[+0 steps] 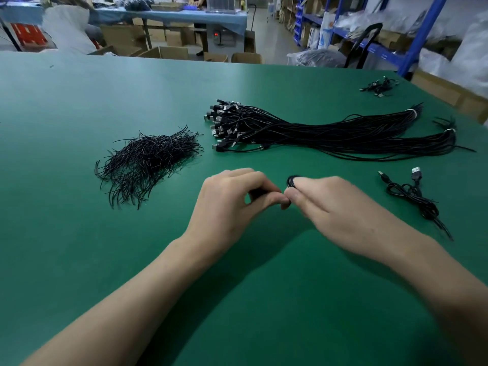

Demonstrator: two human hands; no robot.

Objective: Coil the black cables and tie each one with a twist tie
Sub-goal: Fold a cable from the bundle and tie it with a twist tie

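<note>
Green matting covers the surface [79, 247], and at its centre the two hands meet fingertip to fingertip. The right hand [340, 207] has its grip closed round a small coiled cable [291, 180], whose black loops peek out above the knuckles. The left hand [232, 204] pinches a dark strand [257, 192] between thumb and curled fingers; whether that is a tie or the cable's tail is hidden.

This looks like the tying step on one cable, early in the job. One loosely bundled cable [420, 199] lies at 3 o'clock and seems done. A few more [380, 87] sit far off at 1 o'clock, too small to judge. The thick bundle of straight cables [330, 130] at 1 o'clock is yet to be coiled, and the heap of twist ties [148, 159] at 10 o'clock is plentiful.

Bare matting spreads at 6 o'clock around the forearms and widely at 9 o'clock. The bundle's banded ends lie near the right edge at 2 o'clock, so I would set finished coils inward
</note>
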